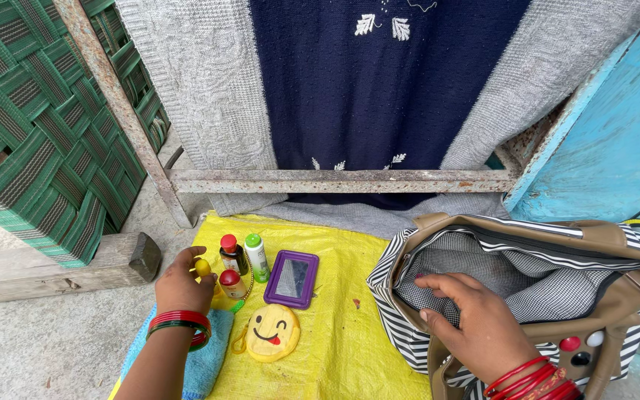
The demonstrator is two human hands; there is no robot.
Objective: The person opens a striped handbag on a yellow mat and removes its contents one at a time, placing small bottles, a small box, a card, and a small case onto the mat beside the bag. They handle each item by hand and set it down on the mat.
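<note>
My left hand grips a small yellow object just over the left part of a yellow mat. Next to it stand a brown bottle with a red cap, a smaller red-capped bottle and a white bottle with a green cap. A purple-framed mirror lies flat to their right. Below them lies a round yellow smiley-face pouch. My right hand rests, fingers spread, on the open mouth of a black-and-white striped bag with tan trim. Both wrists wear red bangles.
A rusty metal frame draped with a grey and navy knit blanket stands behind the mat. A green woven panel and a wooden block are at the left. A blue wall is at the right, a blue cloth beneath my left wrist.
</note>
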